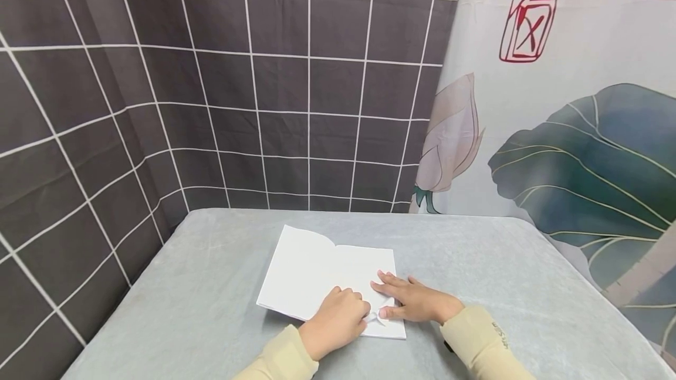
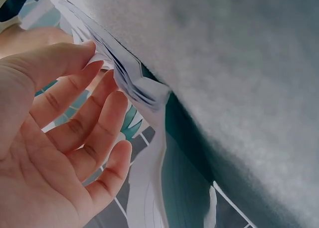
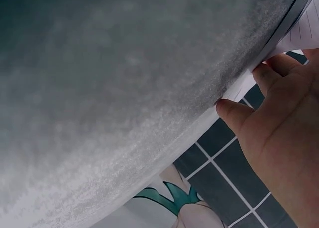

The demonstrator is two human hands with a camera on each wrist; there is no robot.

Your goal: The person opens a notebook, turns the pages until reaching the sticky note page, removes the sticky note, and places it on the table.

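A notebook (image 1: 301, 265) with blank white pages lies spread on the table, its left side slightly raised at the near edge. My left hand (image 1: 338, 320) is at the near edge of the right-hand page and pinches a creased bit of paper (image 1: 376, 316) there. The left wrist view shows the thumb and index finger of this hand (image 2: 60, 123) meeting on the paper, beside the bent page edges (image 2: 127, 71). Fingers spread, my right hand (image 1: 414, 301) rests on the right-hand page. In the right wrist view, fingertips of the right hand (image 3: 286, 123) touch near the notebook's edge.
A pale grey cloth covers the table (image 1: 211, 274). Behind and to the left hangs a dark curtain (image 1: 280, 81) with a white grid. On the right is a white curtain (image 1: 475, 34) printed with a lotus bud and a large leaf.
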